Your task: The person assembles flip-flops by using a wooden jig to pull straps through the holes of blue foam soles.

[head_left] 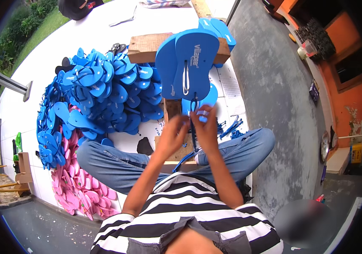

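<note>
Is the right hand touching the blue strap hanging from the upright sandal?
Touching. The head view shows the right hand with fingers closed over the blue strap just below the blue sandal; no gap is visible.

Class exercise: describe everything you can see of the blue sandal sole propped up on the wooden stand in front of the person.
The blue sandal sole is flat and foam-like, with a white mark on its face. It stands tilted on the wooden stand, overlapping a second blue sole on its left. A white strap loop hangs down its middle. Below its lower end, the left hand and right hand work a dark blue strap.
</note>
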`<act>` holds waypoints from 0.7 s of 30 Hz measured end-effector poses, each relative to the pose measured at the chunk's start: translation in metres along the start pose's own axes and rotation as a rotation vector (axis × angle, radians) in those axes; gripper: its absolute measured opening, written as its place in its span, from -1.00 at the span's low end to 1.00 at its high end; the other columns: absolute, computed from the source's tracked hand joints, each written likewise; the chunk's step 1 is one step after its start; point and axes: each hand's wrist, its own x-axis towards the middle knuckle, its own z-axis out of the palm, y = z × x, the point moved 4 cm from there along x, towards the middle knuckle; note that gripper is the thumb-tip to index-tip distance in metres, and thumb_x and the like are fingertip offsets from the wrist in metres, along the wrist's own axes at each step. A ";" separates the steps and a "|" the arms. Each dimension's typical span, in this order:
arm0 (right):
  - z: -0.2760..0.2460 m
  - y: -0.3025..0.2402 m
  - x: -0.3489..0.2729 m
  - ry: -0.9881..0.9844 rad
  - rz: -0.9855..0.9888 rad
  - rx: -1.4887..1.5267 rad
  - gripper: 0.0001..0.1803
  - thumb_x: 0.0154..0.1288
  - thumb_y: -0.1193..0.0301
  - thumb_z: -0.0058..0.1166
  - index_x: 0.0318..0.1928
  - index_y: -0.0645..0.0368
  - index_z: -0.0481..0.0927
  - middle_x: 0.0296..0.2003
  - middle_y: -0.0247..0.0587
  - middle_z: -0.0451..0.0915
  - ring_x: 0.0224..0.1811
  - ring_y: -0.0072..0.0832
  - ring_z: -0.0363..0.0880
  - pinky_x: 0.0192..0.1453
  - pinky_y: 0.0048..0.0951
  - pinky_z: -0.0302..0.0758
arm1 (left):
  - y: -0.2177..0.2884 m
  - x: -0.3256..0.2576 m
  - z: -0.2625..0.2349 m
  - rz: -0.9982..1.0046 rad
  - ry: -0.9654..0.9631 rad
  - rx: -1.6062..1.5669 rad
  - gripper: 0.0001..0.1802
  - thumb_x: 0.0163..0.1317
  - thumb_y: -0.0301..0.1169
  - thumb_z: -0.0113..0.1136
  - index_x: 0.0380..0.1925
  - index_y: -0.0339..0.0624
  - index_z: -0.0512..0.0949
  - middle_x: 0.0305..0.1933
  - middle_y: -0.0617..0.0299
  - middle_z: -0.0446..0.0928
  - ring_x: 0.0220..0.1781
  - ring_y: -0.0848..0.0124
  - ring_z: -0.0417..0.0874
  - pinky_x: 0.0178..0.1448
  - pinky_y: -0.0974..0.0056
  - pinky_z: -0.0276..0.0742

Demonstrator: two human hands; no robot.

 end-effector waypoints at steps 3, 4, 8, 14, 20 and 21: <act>0.001 0.010 -0.036 -0.031 -0.117 -0.357 -0.80 0.41 0.34 0.12 -0.18 0.26 0.59 -0.28 -0.16 0.60 -0.24 -0.39 0.62 -0.16 -0.45 0.52 | -0.024 -0.037 0.018 -0.082 -0.208 -0.099 -0.77 0.35 -0.49 0.07 -0.03 -0.35 0.49 -0.20 0.04 0.63 -0.24 0.39 0.66 -0.23 0.30 0.58; 0.001 0.006 -0.044 -0.047 -0.150 -0.315 -0.80 0.42 0.35 0.10 -0.19 0.25 0.60 -0.29 -0.15 0.59 -0.25 -0.38 0.61 -0.18 -0.45 0.51 | -0.033 -0.050 0.025 -0.138 -0.206 -0.242 -0.76 0.36 -0.49 0.06 -0.02 -0.35 0.48 -0.20 0.06 0.63 -0.24 0.41 0.65 -0.22 0.30 0.59; -0.011 -0.004 -0.058 -0.220 -0.035 -0.216 -0.82 0.41 0.38 0.10 -0.19 0.27 0.55 -0.35 -0.11 0.58 -0.25 -0.34 0.62 -0.25 -0.38 0.49 | -0.036 -0.060 0.015 -0.296 -0.075 -0.628 -0.77 0.38 -0.46 0.06 -0.03 -0.34 0.46 -0.22 0.16 0.59 -0.23 0.47 0.60 -0.17 0.36 0.61; -0.008 -0.020 -0.070 -0.399 0.022 -0.366 -0.68 0.41 0.32 0.09 -0.02 0.26 0.33 -0.37 -0.03 0.52 -0.37 -0.14 0.56 -0.28 -0.24 0.48 | 0.013 -0.031 0.002 -0.173 -0.101 -0.198 -0.78 0.31 -0.35 0.23 -0.21 -0.30 0.54 -0.35 0.23 0.58 -0.29 0.53 0.57 -0.26 0.41 0.54; -0.023 -0.003 -0.071 -0.392 0.201 0.031 -0.78 0.48 0.32 0.00 -0.11 0.23 0.38 -0.44 -0.29 0.46 -0.45 -0.62 0.49 -0.39 -0.48 0.43 | -0.002 -0.028 -0.001 -0.195 -0.057 -0.303 -0.77 0.38 -0.32 0.16 -0.21 -0.31 0.52 -0.40 0.20 0.64 -0.33 0.52 0.63 -0.25 0.40 0.55; -0.029 -0.002 -0.068 -0.354 0.186 -0.005 -0.79 0.49 0.31 -0.02 -0.14 0.22 0.40 -0.44 -0.31 0.46 -0.45 -0.63 0.47 -0.36 -0.51 0.43 | -0.007 -0.029 -0.002 -0.210 0.007 -0.416 -0.78 0.39 -0.33 0.15 -0.23 -0.31 0.51 -0.43 0.20 0.65 -0.36 0.53 0.64 -0.26 0.41 0.55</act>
